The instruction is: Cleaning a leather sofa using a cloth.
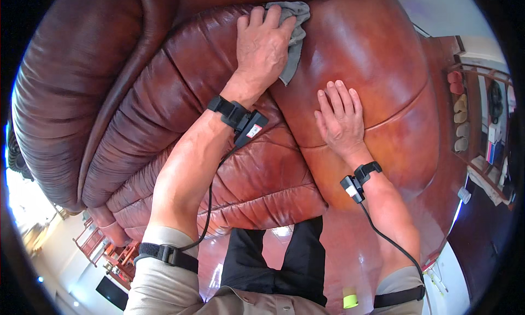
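Observation:
My left hand [264, 48] grips a crumpled grey cloth [294, 59] and presses it on the reddish-brown leather sofa. The cloth lies near the seam between the pleated cushion [188, 81] and the smooth, rounded armrest [381, 65]. Part of it is hidden under the palm and fingers, and a loose corner hangs toward me. Lower and to the right, my right hand [341, 116] rests flat on the armrest, palm down and with nothing in it. Its thumb stands apart from the fingers.
Strapped to my wrists are small black devices [251, 128] with cables running up the arms. A wooden rack [478, 67] with several slippers [460, 108] stands at the right. A yellow-green object [350, 301] is low in view, above the glossy reddish floor [344, 249]. Wooden furniture [123, 257] shows at lower left.

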{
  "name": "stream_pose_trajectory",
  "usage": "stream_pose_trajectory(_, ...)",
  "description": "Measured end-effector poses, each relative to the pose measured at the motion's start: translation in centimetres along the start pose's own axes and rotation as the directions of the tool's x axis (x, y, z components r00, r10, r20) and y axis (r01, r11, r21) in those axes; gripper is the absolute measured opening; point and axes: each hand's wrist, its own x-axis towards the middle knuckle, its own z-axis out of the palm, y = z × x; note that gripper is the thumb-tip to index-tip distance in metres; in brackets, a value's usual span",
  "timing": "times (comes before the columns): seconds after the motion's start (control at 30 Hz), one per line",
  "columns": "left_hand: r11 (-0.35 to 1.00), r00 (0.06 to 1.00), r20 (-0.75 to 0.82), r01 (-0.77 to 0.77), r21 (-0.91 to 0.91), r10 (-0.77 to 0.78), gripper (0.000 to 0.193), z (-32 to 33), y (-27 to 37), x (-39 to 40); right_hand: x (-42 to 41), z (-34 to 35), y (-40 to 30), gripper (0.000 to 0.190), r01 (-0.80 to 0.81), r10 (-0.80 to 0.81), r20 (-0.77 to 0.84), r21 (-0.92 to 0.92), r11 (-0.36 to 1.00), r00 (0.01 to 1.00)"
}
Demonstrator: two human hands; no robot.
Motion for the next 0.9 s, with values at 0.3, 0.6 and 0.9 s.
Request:
stream_pose_trajectory(0.3,0.993,0.963,0.247,-0.093,-0.075,0.109,0.026,-0.3,0.5,-7.8,-0.1,0.2,0.2,0.049,-0.003,0.003,0.019,-0.01,1.0,1.0)
stream_pose_trajectory(0.6,0.994,0.904,0.417,0.112,-0.009,-0.098,0.029,0.8,-2.7,-19.6,-0.2,0.4,0.3,0.051,0.037,-0.037,-0.004,-0.118,0.992,0.999)
stream_pose_trajectory(0.9,0.956,0.91,0.326,0.289,-0.057,-0.256,0.036,-3.0,-7.2,-27.3,-0.3,0.8,0.5,0.049,0.078,-0.084,-0.017,-0.234,0.969,0.996)
